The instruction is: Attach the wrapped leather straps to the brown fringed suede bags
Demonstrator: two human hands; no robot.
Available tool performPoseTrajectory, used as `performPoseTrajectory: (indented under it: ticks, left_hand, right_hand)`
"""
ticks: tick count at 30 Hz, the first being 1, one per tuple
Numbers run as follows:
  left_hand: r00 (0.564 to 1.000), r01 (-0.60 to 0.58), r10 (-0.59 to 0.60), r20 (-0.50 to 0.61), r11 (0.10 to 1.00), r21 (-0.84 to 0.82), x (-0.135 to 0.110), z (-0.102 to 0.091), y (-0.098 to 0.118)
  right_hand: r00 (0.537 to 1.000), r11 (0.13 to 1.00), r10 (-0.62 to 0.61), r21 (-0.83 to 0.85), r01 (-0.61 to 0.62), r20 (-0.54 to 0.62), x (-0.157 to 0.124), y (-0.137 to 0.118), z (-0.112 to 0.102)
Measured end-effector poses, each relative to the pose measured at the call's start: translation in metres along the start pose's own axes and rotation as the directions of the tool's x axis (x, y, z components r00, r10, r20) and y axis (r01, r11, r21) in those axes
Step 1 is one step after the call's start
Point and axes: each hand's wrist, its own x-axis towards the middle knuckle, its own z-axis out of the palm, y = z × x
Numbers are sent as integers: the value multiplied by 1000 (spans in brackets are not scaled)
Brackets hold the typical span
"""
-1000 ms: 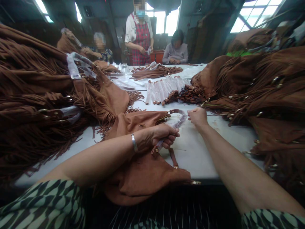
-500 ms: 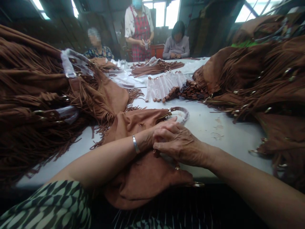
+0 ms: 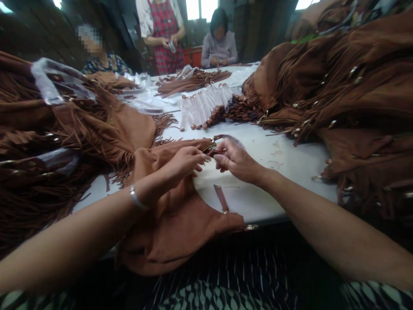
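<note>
A brown suede-like bag (image 3: 180,228) lies across the near table edge, its lower part hanging over. My left hand (image 3: 189,162), with a silver bracelet at the wrist, reaches over the bag with fingers stretched out. Its fingertips come close to a small brown leather strap (image 3: 212,152) by the bag's zipper end; whether they touch it is unclear. My right hand (image 3: 234,160) pinches that strap, in front of the bag's plastic-wrapped handle (image 3: 226,137). Another short brown strap tab (image 3: 220,198) with metal fittings lies on the table just below my hands.
Fringed brown bags are heaped at left (image 3: 106,129) and right (image 3: 355,86). Plastic-wrapped handles (image 3: 201,107) lie in a row mid-table on the white tabletop (image 3: 258,189). Across the table are two seated people and one standing person in a checked apron (image 3: 164,34).
My hands, overlapped before, have moved apart; the right now pinches the small strap. The strap tab on the table has come into sight. The whole view has shifted.
</note>
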Motion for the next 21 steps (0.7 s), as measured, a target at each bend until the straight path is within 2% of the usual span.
performPoseTrajectory:
  ticks: [1,2,3,4,6,7,8,10,12,14,17,19,21]
  left_hand:
    - [993,-106,113,-40,983,150,-14,-1,4]
    - [966,-225,255,-50,918,326,-31,1,7]
    - [917,-339,398,-15,800,495,-50,6,9]
    - [852,-442,519,68,643,626,-69,13,8]
    - [754,-576,596,276,398,714,-101,35,0]
    - [714,-629,591,376,305,715,-111,48,-8]
    - [708,-640,559,430,251,726,-116,60,-16]
    - [757,-589,480,443,207,782,-112,80,-33]
    - [834,-492,395,386,215,844,-96,88,-43]
    - [882,-441,308,357,276,854,-77,81,-43]
    - [907,-420,223,356,492,762,-56,51,-31]
    - [920,-387,224,323,659,645,-49,27,-19]
    - [931,-359,263,253,783,507,-44,6,-8]
  right_hand:
    - [994,993,111,32,-111,4,2,10,0]
    - [982,982,187,35,-187,1,4,19,0]
    - [972,973,232,17,-232,-17,5,26,2]
    - [965,966,256,-12,-257,-54,7,32,4]
    - [954,961,266,-42,-274,-138,10,41,10]
    - [950,961,264,-41,-274,-165,11,43,13]
    - [946,960,265,-40,-276,-185,11,45,15]
    - [937,959,269,-32,-283,-223,10,47,17]
    - [924,955,280,-20,-295,-262,6,49,16]
    - [911,952,293,0,-307,-290,1,51,11]
    - [918,954,297,51,-294,-264,-8,51,0]
    - [939,959,279,103,-263,-201,-13,48,-9]
    - [960,961,246,165,-223,-133,-15,43,-17]
